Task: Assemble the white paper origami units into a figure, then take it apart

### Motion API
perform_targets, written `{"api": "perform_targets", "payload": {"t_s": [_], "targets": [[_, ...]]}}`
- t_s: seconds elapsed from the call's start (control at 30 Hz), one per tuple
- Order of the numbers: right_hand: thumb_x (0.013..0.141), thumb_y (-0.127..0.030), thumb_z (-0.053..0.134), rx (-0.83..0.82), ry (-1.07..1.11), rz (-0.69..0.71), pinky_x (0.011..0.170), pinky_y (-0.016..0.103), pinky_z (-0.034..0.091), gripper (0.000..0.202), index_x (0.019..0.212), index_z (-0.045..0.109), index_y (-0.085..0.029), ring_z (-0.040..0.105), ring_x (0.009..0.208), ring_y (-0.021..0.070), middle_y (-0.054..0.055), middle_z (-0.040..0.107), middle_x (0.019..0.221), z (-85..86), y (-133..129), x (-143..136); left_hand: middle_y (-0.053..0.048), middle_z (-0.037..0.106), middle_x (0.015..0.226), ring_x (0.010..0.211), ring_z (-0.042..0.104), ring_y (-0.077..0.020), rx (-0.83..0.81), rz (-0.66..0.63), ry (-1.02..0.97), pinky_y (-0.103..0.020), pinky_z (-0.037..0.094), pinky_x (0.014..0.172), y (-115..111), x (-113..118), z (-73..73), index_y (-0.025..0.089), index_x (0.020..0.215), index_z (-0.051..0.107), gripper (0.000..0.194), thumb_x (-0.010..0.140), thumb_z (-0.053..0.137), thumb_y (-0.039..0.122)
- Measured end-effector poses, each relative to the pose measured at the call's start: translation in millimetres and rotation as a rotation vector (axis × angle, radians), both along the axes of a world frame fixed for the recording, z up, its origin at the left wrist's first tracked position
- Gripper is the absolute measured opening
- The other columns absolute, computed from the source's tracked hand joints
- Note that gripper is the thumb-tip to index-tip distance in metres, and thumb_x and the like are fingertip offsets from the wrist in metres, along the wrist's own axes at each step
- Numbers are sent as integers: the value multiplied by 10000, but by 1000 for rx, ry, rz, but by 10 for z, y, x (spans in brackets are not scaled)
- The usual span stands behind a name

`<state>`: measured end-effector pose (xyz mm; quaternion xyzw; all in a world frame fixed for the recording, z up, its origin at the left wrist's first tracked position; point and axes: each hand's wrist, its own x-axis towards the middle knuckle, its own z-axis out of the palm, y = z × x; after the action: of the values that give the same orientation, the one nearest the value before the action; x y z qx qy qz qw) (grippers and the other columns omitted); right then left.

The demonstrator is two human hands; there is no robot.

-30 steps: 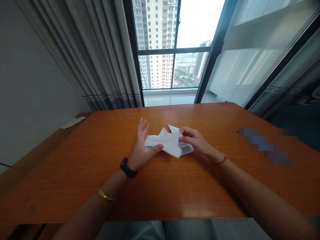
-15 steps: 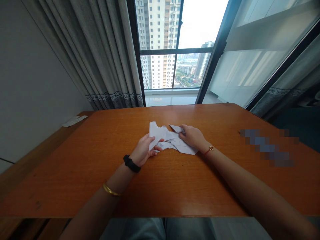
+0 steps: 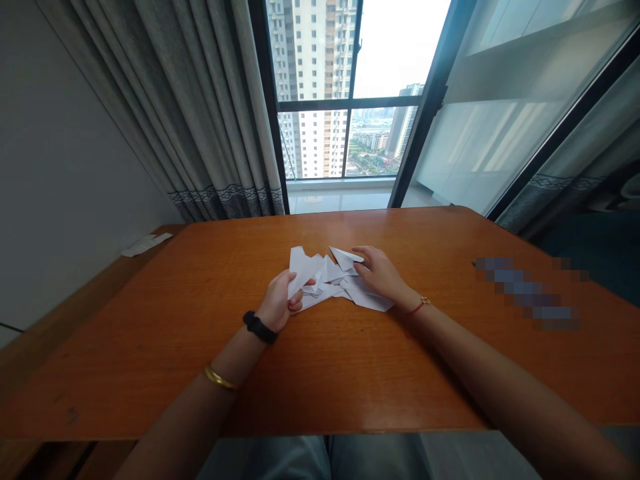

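A piece of white paper (image 3: 301, 265) stands up from my left hand (image 3: 280, 298), pinched between thumb and fingers. Several torn or cut white paper pieces (image 3: 367, 295) lie overlapping in a small heap on the wooden table (image 3: 320, 373). My right hand (image 3: 384, 273) hovers over the heap's right side with fingers apart. Just at its fingertips a pointed paper piece (image 3: 344, 257) rests on the heap; whether the fingers still touch it is hard to see.
A blurred-out item (image 3: 525, 290) lies on the table's right side. Some white paper (image 3: 147, 245) sits on a ledge by the wall at the left. Beyond the far table edge are a grey curtain (image 3: 220, 133) and a window (image 3: 350, 103).
My right hand's fingers have spread, letting go of the pointed piece, which now lies on the heap. My left hand has drawn slightly left and nearer with its paper.
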<state>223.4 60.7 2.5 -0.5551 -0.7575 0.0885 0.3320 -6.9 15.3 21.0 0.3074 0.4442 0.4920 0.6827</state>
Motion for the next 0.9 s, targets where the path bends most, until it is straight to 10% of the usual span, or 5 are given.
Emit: {"api": "perform_targets", "payload": {"t_s": [0.17,0.4,0.57,0.73,0.9], "targets": [[791,-494,544,-165,-371,-75,900,430,395,517,1186,553,-160,531,1104,321,157,615,1169,44,179,-222,-39,651,709,296,266,-23,-11,9,10,-154,194,320,17,10,-45,164,847,449,112,876,385,251],[812,-219,505,-189,-479,-170,748,362,431,284,1087,523,-155,606,947,296,168,630,1050,110,187,-393,-27,650,696,312,302,-33,33,12,38,-165,235,329,5,19,-72,168,842,454,127,872,430,289],[820,-174,491,-63,-105,-201,763,339,441,183,967,600,-170,602,912,242,114,649,1000,237,166,-177,-26,659,749,334,332,-39,62,26,66,-169,263,340,-16,24,-61,176,866,453,78,860,440,253],[754,-388,641,-201,685,138,648,312,474,343,1023,614,-177,597,746,183,59,656,892,508,-130,43,-38,649,763,328,274,-13,98,-26,82,-153,207,342,-57,39,-65,164,854,469,141,859,472,305],[677,-338,720,-416,424,292,581,269,429,366,994,607,-195,569,686,162,17,637,826,527,-478,-84,-10,584,615,317,165,-4,68,-399,78,-157,132,337,-171,80,-7,135,890,563,482,866,383,581]]}}
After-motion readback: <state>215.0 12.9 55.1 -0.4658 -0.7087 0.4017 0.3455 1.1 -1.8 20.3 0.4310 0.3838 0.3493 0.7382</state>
